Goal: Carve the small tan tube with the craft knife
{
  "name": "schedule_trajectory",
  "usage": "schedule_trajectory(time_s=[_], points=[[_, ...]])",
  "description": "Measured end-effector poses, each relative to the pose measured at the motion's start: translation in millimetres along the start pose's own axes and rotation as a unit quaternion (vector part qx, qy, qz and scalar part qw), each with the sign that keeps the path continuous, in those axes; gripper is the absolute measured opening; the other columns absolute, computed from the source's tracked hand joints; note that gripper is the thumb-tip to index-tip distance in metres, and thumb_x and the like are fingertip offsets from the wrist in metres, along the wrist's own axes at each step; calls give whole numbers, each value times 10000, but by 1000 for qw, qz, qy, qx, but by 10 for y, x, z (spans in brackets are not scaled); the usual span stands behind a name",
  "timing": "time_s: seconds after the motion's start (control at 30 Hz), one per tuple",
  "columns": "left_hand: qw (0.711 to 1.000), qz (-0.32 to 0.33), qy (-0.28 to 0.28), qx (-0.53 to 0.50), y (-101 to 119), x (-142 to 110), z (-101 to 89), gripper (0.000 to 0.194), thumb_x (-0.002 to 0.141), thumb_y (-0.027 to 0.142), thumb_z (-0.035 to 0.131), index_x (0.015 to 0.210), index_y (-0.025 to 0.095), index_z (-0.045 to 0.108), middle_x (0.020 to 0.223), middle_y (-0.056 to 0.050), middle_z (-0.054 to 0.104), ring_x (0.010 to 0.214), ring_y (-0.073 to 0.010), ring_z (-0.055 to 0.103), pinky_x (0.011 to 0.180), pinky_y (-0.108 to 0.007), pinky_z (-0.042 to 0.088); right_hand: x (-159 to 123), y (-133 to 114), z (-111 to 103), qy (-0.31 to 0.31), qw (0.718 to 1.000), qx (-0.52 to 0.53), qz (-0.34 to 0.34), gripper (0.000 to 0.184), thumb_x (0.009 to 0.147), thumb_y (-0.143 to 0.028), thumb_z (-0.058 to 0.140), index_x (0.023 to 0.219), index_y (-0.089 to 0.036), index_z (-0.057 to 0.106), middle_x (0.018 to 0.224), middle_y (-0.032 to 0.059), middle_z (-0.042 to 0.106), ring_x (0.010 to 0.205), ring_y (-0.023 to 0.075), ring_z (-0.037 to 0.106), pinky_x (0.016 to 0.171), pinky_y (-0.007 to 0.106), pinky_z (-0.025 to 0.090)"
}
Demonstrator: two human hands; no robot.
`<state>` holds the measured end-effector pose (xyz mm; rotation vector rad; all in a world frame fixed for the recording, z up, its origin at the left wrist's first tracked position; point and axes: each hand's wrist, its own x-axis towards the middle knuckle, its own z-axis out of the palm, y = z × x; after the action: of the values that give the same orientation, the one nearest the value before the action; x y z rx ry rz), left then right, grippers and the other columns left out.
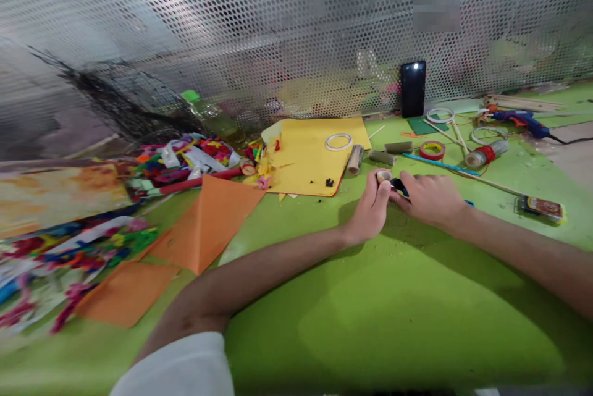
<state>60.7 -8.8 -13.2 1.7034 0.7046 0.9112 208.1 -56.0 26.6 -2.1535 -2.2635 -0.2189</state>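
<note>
My left hand [369, 214] is closed around a short cardboard tube [383, 176], its open end facing up. Pressed close on the right, my right hand [433, 197] grips a dark hand tool [397, 185] whose head meets the tube. Fingers cover most of that tool, so its exact kind is hidden. Just beyond my hands lie more cardboard tubes, one standing tilted [355, 160] and others on their sides [382, 157]. Small black bits [329, 182] rest on a yellow sheet [310, 155] to the left.
Orange paper [199, 229] and heaped colourful scraps [185, 158] lie left. A phone [412, 89] leans on the perforated metal panel [301, 31]. Tape [432, 150], a thread-wrapped bottle [486, 154], a glue gun [521, 121] and a dark box [544, 207] lie right on the green tabletop [370, 322].
</note>
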Motion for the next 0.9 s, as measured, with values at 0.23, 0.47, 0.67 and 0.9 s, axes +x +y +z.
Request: schedule_trajectory(time_s=[0.23, 0.47, 0.67, 0.9], points=[[997, -31, -37, -62, 11, -3, 12, 286, 1014, 430, 338, 1165, 203, 424, 846, -9, 520, 739, -141, 514, 697, -276, 423, 22, 86, -56, 20, 999, -28, 33, 751, 920, -739, 140, 1111, -156, 574, 855, 163, 730, 757, 300, 686, 571, 311, 307], [997, -20, -41, -63, -27, -6, -3, 280, 1001, 460, 353, 1097, 209, 433, 885, -15, 518, 766, -141, 498, 690, -269, 429, 17, 89, 7, 48, 998, -37, 15, 742, 931, -711, 158, 1099, -139, 601, 882, 177, 723, 773, 295, 680, 563, 301, 280], [997, -23, -48, -60, -21, -6, -7, 270, 1006, 456, 340, 1087, 212, 421, 847, 1, 494, 725, -130, 474, 660, -261, 421, 21, 97, 24, 76, 996, -39, 15, 738, 930, -701, 184, 1099, -121, 609, 862, 178, 721, 755, 288, 671, 545, 309, 240], [996, -27, -47, -75, 33, -21, 1, 274, 989, 468, 372, 1047, 208, 434, 853, -4, 498, 714, -128, 466, 644, -255, 418, 25, 99, 26, 81, 996, -41, 21, 756, 916, -726, 156, 1056, -129, 598, 855, 172, 719, 758, 290, 675, 535, 303, 203]])
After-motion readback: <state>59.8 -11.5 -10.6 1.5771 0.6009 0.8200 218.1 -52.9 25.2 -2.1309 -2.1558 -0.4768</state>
